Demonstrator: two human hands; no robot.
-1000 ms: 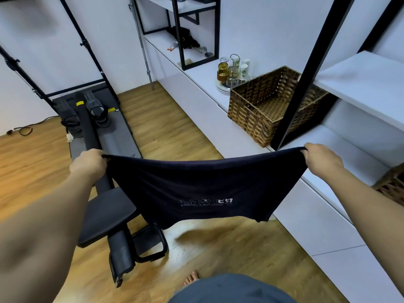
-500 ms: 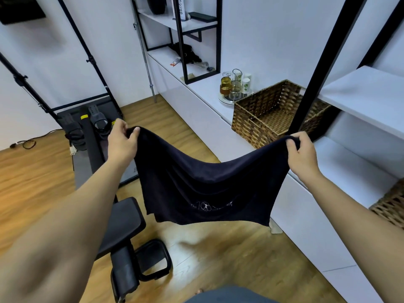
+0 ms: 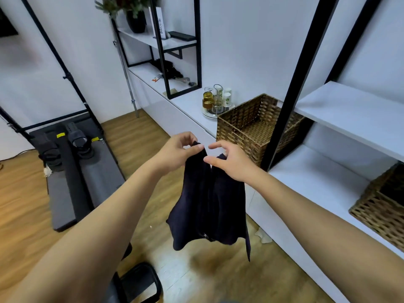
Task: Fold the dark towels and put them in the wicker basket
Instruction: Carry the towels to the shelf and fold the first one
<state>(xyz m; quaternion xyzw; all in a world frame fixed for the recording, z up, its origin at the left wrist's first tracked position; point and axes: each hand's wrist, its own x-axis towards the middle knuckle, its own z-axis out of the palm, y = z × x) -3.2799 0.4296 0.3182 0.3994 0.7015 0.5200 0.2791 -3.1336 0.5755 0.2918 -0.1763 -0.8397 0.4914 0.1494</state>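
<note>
- Your two arms reach out in front of you, and the dark towel (image 3: 207,200) hangs down between them, in the air above the wood floor (image 3: 140,138).
- Your left hand (image 3: 175,154) pinches one top corner of the towel between thumb and fingers. That grip is closed tight on the cloth.
- Your right hand (image 3: 231,160) is just beside it. The other top corner sits by its palm, but the thumb and first finger stick out a little apart. I cannot tell for sure if this grip holds the cloth.
- The towel is doubled over. Its long side runs straight down from your hands, and the loose bottom edge points at the floor.
- The wicker basket (image 3: 251,127) sits past your hands and a bit to the right, on the white worktop (image 3: 192,106). Its open top faces up, and it looks empty.
- Your right hand is nearer the basket, so I think the towel must go forward and to the right once it is folded small enough.
- Another wicker basket (image 3: 380,206) sits far off to the right.
</note>
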